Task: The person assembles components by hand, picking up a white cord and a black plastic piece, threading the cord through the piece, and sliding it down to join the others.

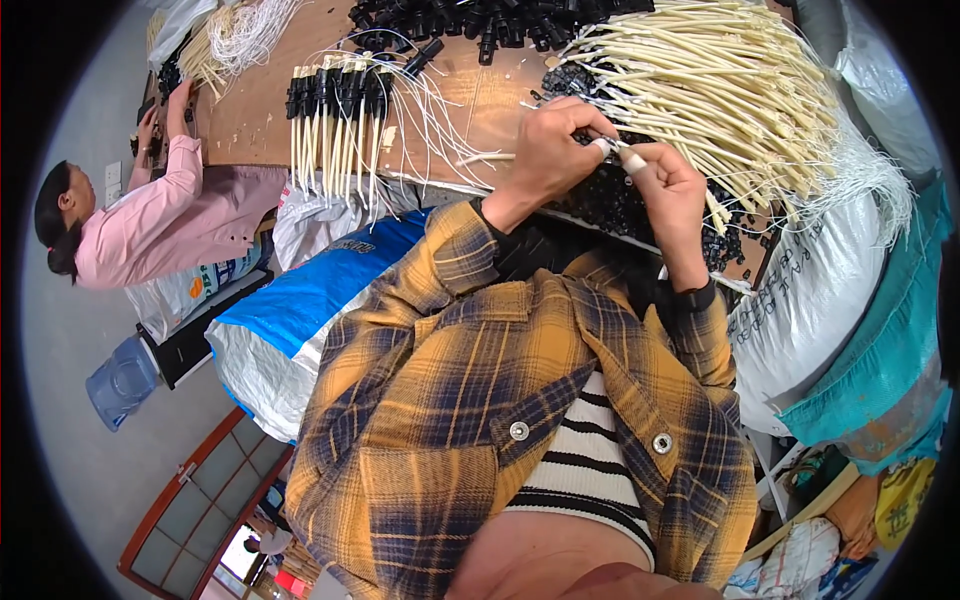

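My left hand [555,150] is closed in a pinch above the front of the wooden table. A cream-sleeved wire [485,158] passes through it, one end sticking out to the left. Facing it, my right hand [668,190] pinches thumb against finger on something too small to make out, where the two sets of fingertips nearly meet. White wrapping covers some fingertips. Below lie many small black parts [605,195]. To the right spreads a big heap of cream-sleeved wires [710,90]. Left of my hands, a row of wires with black sockets [340,95] lies side by side.
More black sockets [480,20] are piled at the table's [255,115] far side. At the left a person in pink [170,215] works at the same table. A blue and white sack [320,290] hangs at the front edge; white sacks [815,290] stand on the right.
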{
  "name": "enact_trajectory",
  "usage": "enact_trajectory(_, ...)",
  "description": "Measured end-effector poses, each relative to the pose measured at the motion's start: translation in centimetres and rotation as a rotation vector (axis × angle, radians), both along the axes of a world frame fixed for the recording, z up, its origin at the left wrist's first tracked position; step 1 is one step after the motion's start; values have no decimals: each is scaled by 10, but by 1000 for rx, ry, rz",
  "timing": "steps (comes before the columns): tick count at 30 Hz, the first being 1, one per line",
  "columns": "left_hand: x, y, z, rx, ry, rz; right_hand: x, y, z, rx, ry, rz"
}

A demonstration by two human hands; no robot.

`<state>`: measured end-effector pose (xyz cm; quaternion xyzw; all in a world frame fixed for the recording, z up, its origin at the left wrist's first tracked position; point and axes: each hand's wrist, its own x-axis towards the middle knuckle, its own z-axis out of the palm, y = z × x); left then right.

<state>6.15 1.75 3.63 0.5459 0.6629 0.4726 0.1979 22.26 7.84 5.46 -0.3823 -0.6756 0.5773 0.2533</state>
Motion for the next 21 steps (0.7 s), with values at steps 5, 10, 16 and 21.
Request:
enact_trajectory(5,-2,-1,5,35,-17,-366,20,24,-5,-775,745,103)
enact_trajectory(10,-8,1,-1,-16,102,-304,22,15,10,431,-68,207)
enact_trajectory(16,12,-6,19,1,421,-193,23,17,8,142,-70,148)
enact_trajectory(21,17,2,19,227,553,-204,24,16,12,-48,-124,76)
